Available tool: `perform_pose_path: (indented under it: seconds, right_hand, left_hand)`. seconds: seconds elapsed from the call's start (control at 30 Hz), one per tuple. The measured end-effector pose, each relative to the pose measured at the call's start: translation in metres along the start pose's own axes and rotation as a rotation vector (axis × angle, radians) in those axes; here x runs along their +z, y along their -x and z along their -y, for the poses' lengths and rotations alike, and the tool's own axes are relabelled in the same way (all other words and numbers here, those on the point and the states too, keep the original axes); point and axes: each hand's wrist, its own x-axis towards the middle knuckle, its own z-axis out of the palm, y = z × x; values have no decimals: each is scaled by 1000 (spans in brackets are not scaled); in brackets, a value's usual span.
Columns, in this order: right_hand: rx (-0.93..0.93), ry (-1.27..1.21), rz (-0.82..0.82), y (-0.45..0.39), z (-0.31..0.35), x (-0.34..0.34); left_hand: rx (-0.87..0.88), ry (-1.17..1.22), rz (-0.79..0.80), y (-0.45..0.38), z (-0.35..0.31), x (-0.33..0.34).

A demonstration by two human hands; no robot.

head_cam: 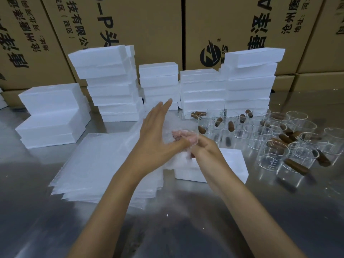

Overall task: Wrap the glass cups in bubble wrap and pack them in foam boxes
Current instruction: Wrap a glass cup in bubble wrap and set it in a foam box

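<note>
My right hand (202, 146) grips a glass cup half rolled in bubble wrap (175, 153); its fingers show pink through the film. My left hand (156, 131) lies flat with fingers straight against the left side of that bundle, pressing the wrap. The cup itself is mostly hidden by the wrap and my hands. Under my right wrist sits an open foam box (232, 164). A pile of bubble wrap sheets (96, 164) lies to the left. Several bare glass cups with brown wooden handles (273, 157) stand at the right.
Stacks of closed white foam boxes (111, 86) line the back of the steel table (37, 211), with a lower stack at the left (52, 116). Big cardboard cartons (130, 21) form a wall behind them.
</note>
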Motion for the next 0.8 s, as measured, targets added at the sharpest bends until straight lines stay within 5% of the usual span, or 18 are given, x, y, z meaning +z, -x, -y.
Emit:
perform_pose_path:
  seconds: [0.2,0.33,0.47,0.67,0.8]
  right_hand:
    - [107,-472,74,-1,3,-9]
    - [130,-492,166,2,6,-15]
    - [160,-647,137,5,7,-10]
    - [242,-791,84,13,1,-8]
    - [301,-602,8,15,-9,-8]
  left_hand:
    - [-24,216,-524,-8,14,-33]
    - [-258,380,-299,-10,32,-47]
    - [-281,602,-17,-8,33,-35]
    - [-283,805,93,-6,21,-22]
    - [-298,798,129,-5,20,-22]
